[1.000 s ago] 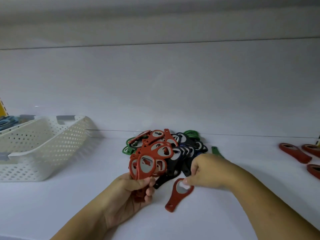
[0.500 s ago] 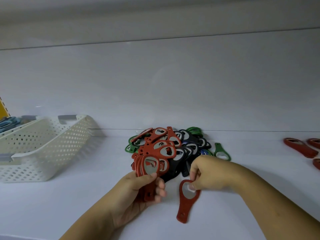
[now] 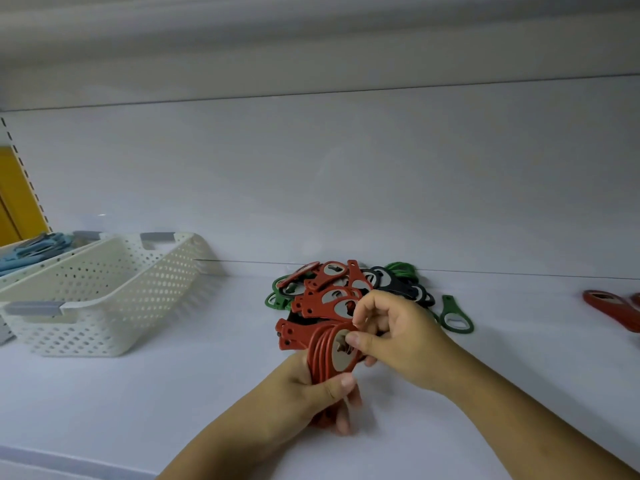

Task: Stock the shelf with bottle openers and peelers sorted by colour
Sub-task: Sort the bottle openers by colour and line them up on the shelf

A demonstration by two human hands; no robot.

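white perforated basket (image 3: 114, 306) left, yellow panel (image 3: 15, 199) behind

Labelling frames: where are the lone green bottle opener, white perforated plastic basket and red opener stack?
Lone green bottle opener (image 3: 449, 306), head view, neck.
White perforated plastic basket (image 3: 114, 317), head view, wall.
Red opener stack (image 3: 317, 358), head view, rims.

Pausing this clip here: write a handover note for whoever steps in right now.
Left hand grips a stack of red openers.
Right hand pinches the front red opener against that stack.
Done: laid-out red openers lie at far right; blue items sit in the far-left basket.
Left: sort the mixed pile of red, black and green openers, plus one stray green opener beside it.
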